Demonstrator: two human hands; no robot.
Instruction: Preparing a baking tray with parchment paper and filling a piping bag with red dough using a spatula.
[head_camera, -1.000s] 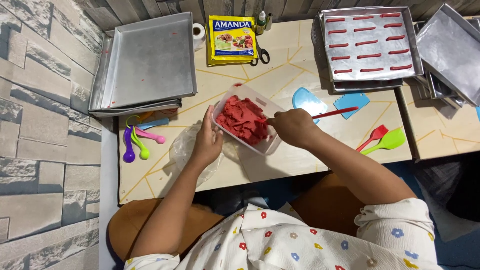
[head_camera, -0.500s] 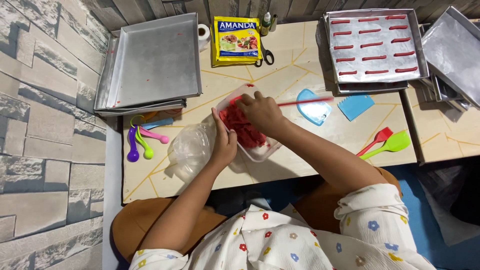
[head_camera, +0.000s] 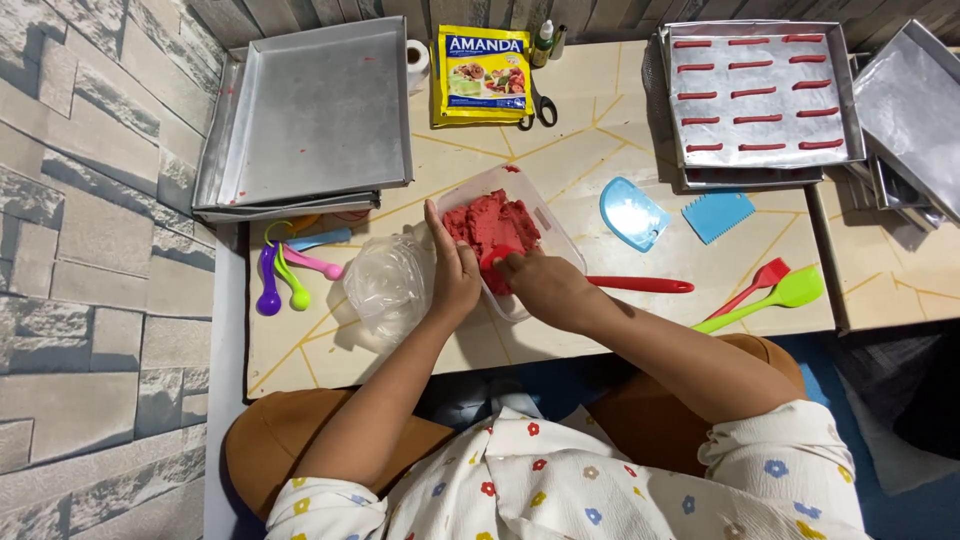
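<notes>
Red spatula (head_camera: 640, 285) in right hand (head_camera: 545, 288); dough (head_camera: 490, 225) just above

1 flat yellow packet (head_camera: 485, 75) with blue band lies at table's far edge.

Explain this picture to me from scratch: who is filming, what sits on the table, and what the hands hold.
No machine here: a person wears a camera on the head, looking down at their own two hands. The left hand steadies a clear plastic tub of red dough. The right hand grips a red spatula, its head in the dough. On the table lie metal trays, one tray of red dough strips, scrapers, measuring spoons and a yellow packet.
</notes>
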